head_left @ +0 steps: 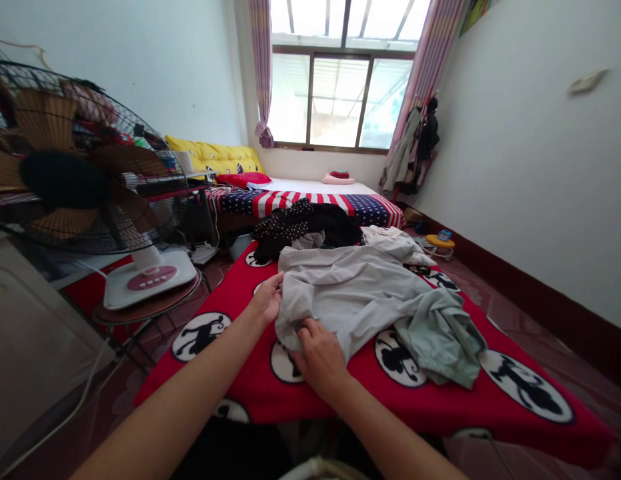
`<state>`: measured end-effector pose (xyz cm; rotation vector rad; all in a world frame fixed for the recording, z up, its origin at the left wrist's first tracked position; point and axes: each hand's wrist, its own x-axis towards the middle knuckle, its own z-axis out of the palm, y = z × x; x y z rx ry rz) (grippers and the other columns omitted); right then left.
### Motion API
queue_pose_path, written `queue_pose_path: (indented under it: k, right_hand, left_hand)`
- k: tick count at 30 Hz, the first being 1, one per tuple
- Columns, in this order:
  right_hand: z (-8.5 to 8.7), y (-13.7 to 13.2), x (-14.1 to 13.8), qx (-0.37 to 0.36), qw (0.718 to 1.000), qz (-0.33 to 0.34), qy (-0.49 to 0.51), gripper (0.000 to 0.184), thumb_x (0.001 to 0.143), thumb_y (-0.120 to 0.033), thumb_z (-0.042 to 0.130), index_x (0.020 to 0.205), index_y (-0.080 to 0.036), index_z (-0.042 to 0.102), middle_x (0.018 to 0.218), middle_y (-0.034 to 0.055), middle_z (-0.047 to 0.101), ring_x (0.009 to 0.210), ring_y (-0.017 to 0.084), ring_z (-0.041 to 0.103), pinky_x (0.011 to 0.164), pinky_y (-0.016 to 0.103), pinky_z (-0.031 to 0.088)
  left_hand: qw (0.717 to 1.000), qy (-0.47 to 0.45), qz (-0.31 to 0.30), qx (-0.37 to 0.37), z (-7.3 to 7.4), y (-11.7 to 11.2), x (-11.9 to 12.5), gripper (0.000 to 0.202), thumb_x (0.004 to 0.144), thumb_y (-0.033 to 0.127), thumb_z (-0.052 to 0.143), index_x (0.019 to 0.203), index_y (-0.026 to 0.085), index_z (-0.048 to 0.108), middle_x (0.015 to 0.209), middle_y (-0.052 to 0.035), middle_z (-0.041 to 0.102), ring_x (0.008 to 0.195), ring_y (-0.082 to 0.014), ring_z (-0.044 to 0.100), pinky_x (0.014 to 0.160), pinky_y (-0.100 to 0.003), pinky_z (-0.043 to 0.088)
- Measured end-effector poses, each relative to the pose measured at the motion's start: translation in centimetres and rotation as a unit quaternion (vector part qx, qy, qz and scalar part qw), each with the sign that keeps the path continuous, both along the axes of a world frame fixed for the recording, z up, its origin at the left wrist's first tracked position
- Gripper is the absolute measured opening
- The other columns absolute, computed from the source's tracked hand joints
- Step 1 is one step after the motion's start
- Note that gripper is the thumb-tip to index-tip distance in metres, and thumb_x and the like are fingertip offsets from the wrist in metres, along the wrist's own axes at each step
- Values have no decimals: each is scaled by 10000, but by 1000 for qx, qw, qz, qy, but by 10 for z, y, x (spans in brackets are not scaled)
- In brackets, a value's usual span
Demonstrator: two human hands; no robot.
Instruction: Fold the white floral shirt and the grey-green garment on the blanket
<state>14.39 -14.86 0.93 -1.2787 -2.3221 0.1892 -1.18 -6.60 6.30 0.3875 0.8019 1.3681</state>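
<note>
A light grey garment (360,280) lies loosely spread and wrinkled on a red cloth (250,393) printed with black figures in white ovals. My left hand (267,301) is closed on the garment's left edge, thumb and fingers together. Lower down, my right hand (321,357) has its fingers curled over the near left corner of the same garment. At its right end lies a bunched grey-green piece of fabric (443,333); whether it belongs to the same garment I cannot tell. My right fingertips are partly hidden in the folds.
Behind the garment are black dotted clothes (310,223) and a whitish piece of clothing (395,241). A fan (65,173) stands at left on a round stool (150,307). Beyond is a bed (300,200) under a window. A small yellow stool (440,243) stands by the right wall.
</note>
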Motion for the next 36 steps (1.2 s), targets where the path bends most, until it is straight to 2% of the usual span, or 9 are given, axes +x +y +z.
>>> queue_pose_path:
  k: [3, 5, 10, 12, 18, 24, 29, 31, 36]
  right_hand:
    - [6, 10, 4, -26, 989, -19, 147, 171, 826, -159, 491, 826, -169, 662, 903, 73, 674, 884, 204, 598, 800, 315, 449]
    - [18, 11, 12, -74, 941, -17, 330, 206, 859, -223, 465, 827, -169, 661, 793, 32, 662, 772, 167, 587, 722, 275, 450]
    - [57, 6, 40, -192, 677, -13, 710, 153, 764, -337, 637, 798, -188, 637, 693, -30, 646, 622, 117, 574, 540, 211, 441]
    - [68, 4, 50, -195, 610, 0, 768, 133, 726, -303, 675, 804, -201, 644, 722, -36, 671, 642, 109, 606, 541, 200, 465]
    - [79, 2, 69, -206, 553, 4, 807, 116, 716, -263, 682, 819, -214, 665, 800, -21, 723, 744, 129, 681, 660, 240, 554]
    - [70, -3, 69, -176, 592, -56, 784, 178, 657, -294, 749, 794, -206, 677, 759, -22, 699, 657, 129, 642, 568, 219, 515]
    - [55, -13, 66, -227, 780, -12, 583, 239, 688, -391, 758, 702, -177, 652, 636, -22, 601, 597, 120, 518, 551, 213, 423]
    - [51, -18, 62, -249, 822, 32, 511, 293, 746, -432, 712, 672, -161, 625, 594, -29, 526, 573, 103, 448, 524, 207, 359]
    - [53, -31, 44, -295, 841, 116, 438, 341, 847, -463, 601, 704, -153, 619, 609, -31, 449, 581, 97, 378, 538, 219, 321]
  left_hand:
    - [999, 42, 0, 5, 7, -3, -1, 177, 915, 200, 485, 817, 145, 622, 642, -2, 646, 535, -98, 617, 558, -180, 514]
    - [996, 91, 0, -14, 5, -1, -6, 160, 916, 238, 485, 870, 168, 621, 695, 2, 655, 539, -100, 615, 556, -196, 512]
    - [986, 147, 16, -73, -20, 9, -15, 144, 913, 279, 475, 961, 191, 578, 779, -23, 649, 599, -133, 647, 560, -231, 513]
    - [982, 169, 24, -78, -29, 14, -12, 145, 904, 272, 487, 994, 191, 568, 795, -26, 643, 589, -127, 640, 550, -226, 504]
    - [956, 288, 40, -41, -40, 24, -1, 366, 777, 256, 666, 1121, 205, 551, 843, -28, 671, 606, -142, 637, 516, -215, 441]
    - [896, 436, 71, 48, -38, 23, -18, 451, 515, 150, 821, 931, 220, 663, 643, 8, 635, 734, -207, 636, 582, -221, 420]
    - [895, 433, 103, 38, -22, 31, -30, 328, 687, 233, 682, 1013, 217, 650, 649, 10, 632, 613, -164, 614, 552, -231, 442]
    - [905, 416, 89, 27, -18, 33, -31, 315, 741, 272, 629, 1047, 199, 640, 699, -7, 656, 569, -149, 606, 537, -244, 460]
    - [902, 427, 61, 30, -25, 29, -23, 385, 655, 339, 744, 991, 164, 678, 713, -34, 678, 537, -154, 597, 502, -256, 458]
